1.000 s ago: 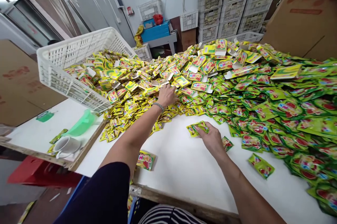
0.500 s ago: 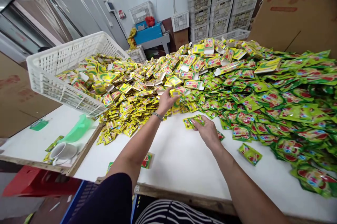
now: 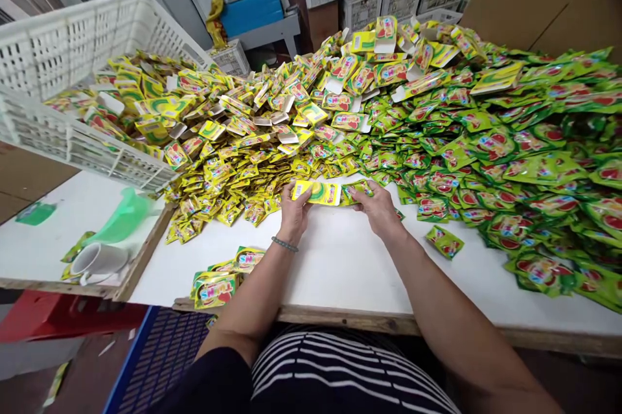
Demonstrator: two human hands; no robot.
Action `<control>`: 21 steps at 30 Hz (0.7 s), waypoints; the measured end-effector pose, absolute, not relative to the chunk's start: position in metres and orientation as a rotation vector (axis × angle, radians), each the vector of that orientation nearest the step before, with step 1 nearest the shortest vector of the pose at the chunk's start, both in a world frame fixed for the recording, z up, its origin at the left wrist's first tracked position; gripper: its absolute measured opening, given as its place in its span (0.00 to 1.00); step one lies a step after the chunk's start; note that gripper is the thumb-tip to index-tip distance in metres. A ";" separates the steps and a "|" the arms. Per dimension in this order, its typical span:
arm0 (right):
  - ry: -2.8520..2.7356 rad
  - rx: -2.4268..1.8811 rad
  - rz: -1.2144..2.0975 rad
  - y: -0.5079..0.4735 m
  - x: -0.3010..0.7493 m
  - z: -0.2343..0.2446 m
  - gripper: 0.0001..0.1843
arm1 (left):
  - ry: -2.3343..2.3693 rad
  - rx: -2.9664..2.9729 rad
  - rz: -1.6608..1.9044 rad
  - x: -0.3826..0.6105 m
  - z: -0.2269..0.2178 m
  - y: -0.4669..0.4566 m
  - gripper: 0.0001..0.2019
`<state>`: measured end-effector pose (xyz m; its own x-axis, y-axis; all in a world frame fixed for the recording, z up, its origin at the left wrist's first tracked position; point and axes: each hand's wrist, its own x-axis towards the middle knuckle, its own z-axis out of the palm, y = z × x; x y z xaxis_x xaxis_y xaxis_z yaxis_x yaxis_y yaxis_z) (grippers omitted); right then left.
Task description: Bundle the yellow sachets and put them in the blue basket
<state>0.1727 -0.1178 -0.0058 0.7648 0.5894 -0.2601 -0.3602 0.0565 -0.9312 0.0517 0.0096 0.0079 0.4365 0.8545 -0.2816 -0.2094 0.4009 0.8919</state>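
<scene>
Between my hands, a yellow carton sleeve (image 3: pixel 318 192) lies sideways, its barcode end gripped by my left hand (image 3: pixel 294 210). My right hand (image 3: pixel 378 205) pinches a green candy packet (image 3: pixel 357 191) at the carton's right end. Packet and carton meet there; whether the packet is inside cannot be made out. Behind my hands is a heap of yellow cartons and small yellow packets (image 3: pixel 228 174). A larger heap of green packets (image 3: pixel 490 174) spreads to the right. By my left forearm, several filled-looking cartons (image 3: pixel 216 287) lie near the table edge.
A white plastic basket (image 3: pixel 87 148) tips cartons onto the table from the left. A white mug (image 3: pixel 100 260) and a green plastic piece (image 3: pixel 115 219) stand in the left section. One loose green packet (image 3: pixel 444 242) lies right of my hand. Below is a blue crate (image 3: pixel 155 349).
My left hand has drawn the yellow carton back from the heap and turned it sideways. My right hand has brought the green packet up against it. The view has tilted downward.
</scene>
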 end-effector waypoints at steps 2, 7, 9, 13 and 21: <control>-0.210 -1.346 0.658 -0.118 0.175 -0.006 0.36 | 0.955 1.033 0.612 0.049 0.005 0.010 0.31; -0.213 -1.409 0.577 -0.118 0.178 -0.006 0.30 | 1.015 1.868 0.347 0.042 0.007 0.008 0.41; -0.212 -1.453 0.562 -0.117 0.176 -0.007 0.30 | 0.974 2.250 0.365 0.043 0.009 0.005 0.43; -0.288 -1.457 0.596 -0.117 0.173 -0.009 0.29 | 0.727 2.589 0.343 0.045 0.008 0.007 0.22; -0.532 -1.471 0.353 -0.129 0.183 0.014 0.21 | 0.608 2.174 0.279 0.036 0.019 0.011 0.22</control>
